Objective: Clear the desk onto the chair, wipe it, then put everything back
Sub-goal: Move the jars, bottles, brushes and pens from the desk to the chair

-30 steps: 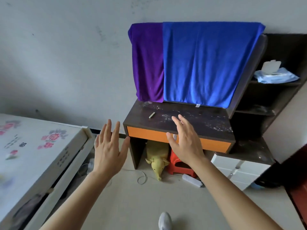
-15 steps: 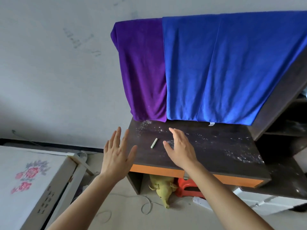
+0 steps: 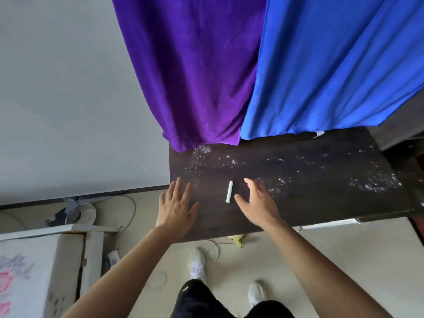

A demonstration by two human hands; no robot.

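both hands spread flat over the dusty dark desk (image 3: 321,203), right hand (image 3: 258,204) just beside the chalk stick (image 3: 229,191), left hand (image 3: 175,208) holding nothing at the desk's left edge.

The purple cloth (image 3: 190,72) and the blue cloth (image 3: 332,70) are cut off by the top edge, the blue one by the right edge too, and the desk (image 3: 321,203) runs out of frame at its right end. The desk top hides all but a tip of a yellow toy (image 3: 237,239) on the floor, and whether the left hand (image 3: 175,207) or the right hand (image 3: 258,205) touches the wood cannot be told. The white specks (image 3: 374,183) on the desk are too small to name, and the flower-printed box (image 3: 27,271) at lower left is blurred and cropped
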